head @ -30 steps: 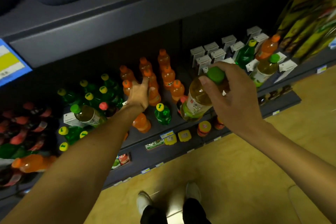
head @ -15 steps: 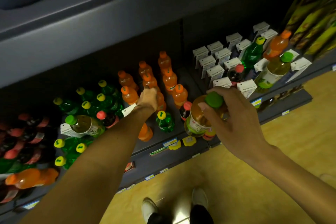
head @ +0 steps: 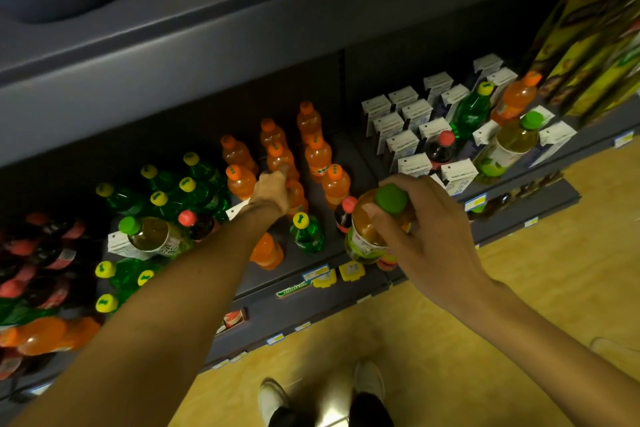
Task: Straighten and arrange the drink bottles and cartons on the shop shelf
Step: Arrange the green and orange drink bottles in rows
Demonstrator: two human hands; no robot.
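R hand (head: pixel 433 236): centre-right of frame, fingers curled round neck & shoulder of a tea bottle (head: pixel 369 236), thumb by its green cap (head: pixel 391 199); firm grip.
Tea bottle: amber liquid, green/white label, tilted w/ cap toward camera, base at front edge of shelf (head: pixel 294 282), just right of a small cola bottle (head: pixel 344 213) w/ red cap.
L hand (head: pixel 272 192): centre of frame, reaching deep among the orange soda bottles (head: pixel 318 156); fingers hidden behind knuckles & bottles, so can't tell if it grips one or only touches.
Orange sodas: approx three rows running back, upright, mid-frame; one more (head: pixel 266 251) near front edge under L forearm.
Green soda bottles (head: pixel 188 185): yellow caps, cluster left of centre; single one (head: pixel 306 230) between the two arms, upright.
2nd tea bottle (head: pixel 149 234): left-centre, tilted, leaning on a white carton (head: pixel 119 246).
Cartons (head: pixel 401 121): white tops, rows at upper right; mixed in w/ them a green bottle (head: pixel 472 109), orange bottle (head: pixel 516 97), 3rd tea bottle (head: pixel 507 146), cola bottle (head: pixel 441 149).
Far left: dark bottles w/ red caps (head: pixel 45 253), blurred; orange bottle (head: pixel 48 334) lying on its side, lower left.
Price tags (head: pixel 337 274): yellow/blue, on shelf lip, centre.
Floor (head: pixel 450 340): yellow-tan, bottom right; person's white shoes (head: pixel 369 380) bottom centre.
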